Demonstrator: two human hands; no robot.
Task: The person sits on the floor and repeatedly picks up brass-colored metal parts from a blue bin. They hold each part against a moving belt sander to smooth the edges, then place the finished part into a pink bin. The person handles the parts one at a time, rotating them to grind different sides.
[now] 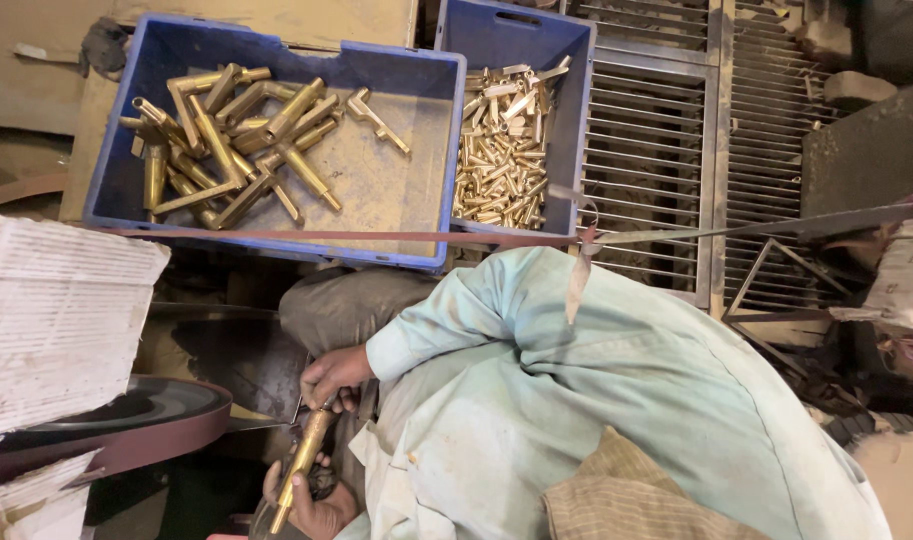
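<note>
A long brass fitting [303, 462] is held at both ends just right of a dark red sanding belt on its wheel [166, 432]. My right hand [334, 374], coming out of a pale green sleeve, grips the fitting's upper end. My left hand [311, 512] closes around its lower end at the bottom edge of the view. The fitting lies close beside the belt; whether they touch I cannot tell.
A blue crate [416, 160] holds several long brass fittings [226, 140]. A second blue crate [574, 90] to its right holds many small brass pieces [501, 150]. A thin belt strip [376, 238] crosses the view. Metal grating [656, 150] lies at right, and white ribbed blocks [56, 310] at left.
</note>
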